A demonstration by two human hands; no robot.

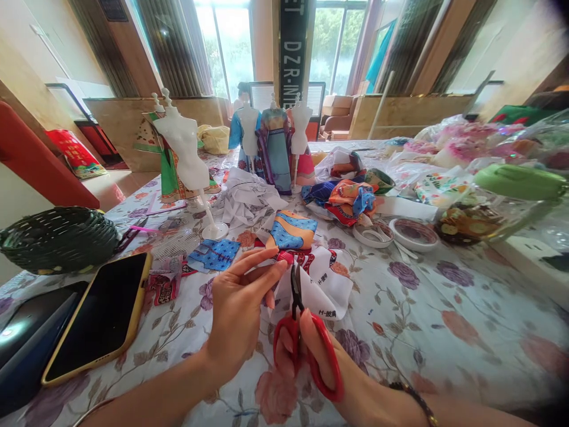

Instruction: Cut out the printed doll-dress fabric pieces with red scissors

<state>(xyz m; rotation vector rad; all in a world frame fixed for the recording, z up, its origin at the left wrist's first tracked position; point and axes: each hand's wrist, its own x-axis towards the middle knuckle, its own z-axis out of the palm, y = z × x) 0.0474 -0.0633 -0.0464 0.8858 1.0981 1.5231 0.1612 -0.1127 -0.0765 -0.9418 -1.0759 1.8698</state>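
Note:
My left hand (242, 290) pinches the edge of a printed fabric piece (317, 284), white with red patterned parts and black lettering, above the table. In my right hand (324, 350) are red-handled scissors (297, 293), their dark blades pointing away from me at the fabric's edge. Thumb and fingers pass through the handle loops. Just beyond the hands lies a blue and orange patterned cloth (291, 230). A small blue cloth piece (214, 254) rests to its left.
White mini mannequins (180, 148) stand at the back, some dressed. To the left are a dark woven basket (57, 240) and a yellow-cased phone (100, 317). White scraps (251, 196), colourful cloths (347, 198), tape rolls (413, 232) and a green desk lamp (518, 181) occupy the middle and right.

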